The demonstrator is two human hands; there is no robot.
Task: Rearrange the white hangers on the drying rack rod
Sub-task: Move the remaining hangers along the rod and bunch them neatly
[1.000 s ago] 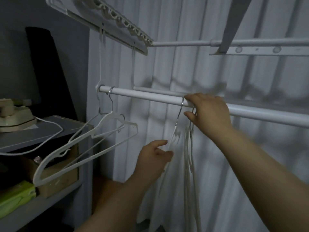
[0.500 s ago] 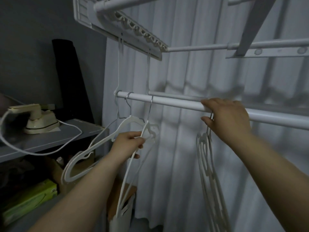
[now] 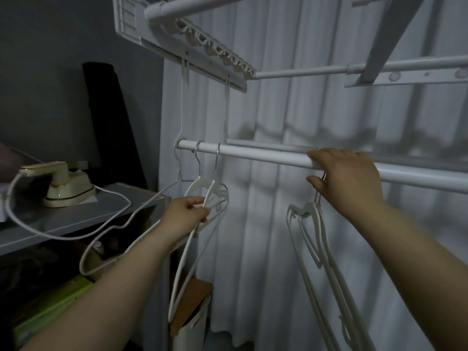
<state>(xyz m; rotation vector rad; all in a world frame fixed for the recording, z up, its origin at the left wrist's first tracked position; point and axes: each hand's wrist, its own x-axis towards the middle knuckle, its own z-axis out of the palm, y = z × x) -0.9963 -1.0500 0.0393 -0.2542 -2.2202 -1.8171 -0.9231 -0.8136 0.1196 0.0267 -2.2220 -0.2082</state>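
Noted held hanger (image 3: 214, 192) hooked near left end of rod (image 3: 258, 153), just beside neighbour hanger (image 3: 191, 188). Logged left hand (image 3: 187, 216) pinching its shoulder. Found right hand (image 3: 347, 181) further right, curled round rod at hooks of bunched hangers (image 3: 307, 239). Judged partway: two spaced at left, bunch left to spread.

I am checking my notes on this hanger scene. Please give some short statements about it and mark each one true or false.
1. The left hand holds a hanger near the rod's left end. True.
2. The right hand hangs free. False: it grips the rod above a bunch of hangers.
3. An iron stands on the shelf. True.
4. All hangers hang in one bunch. False: others hang apart at the left end.
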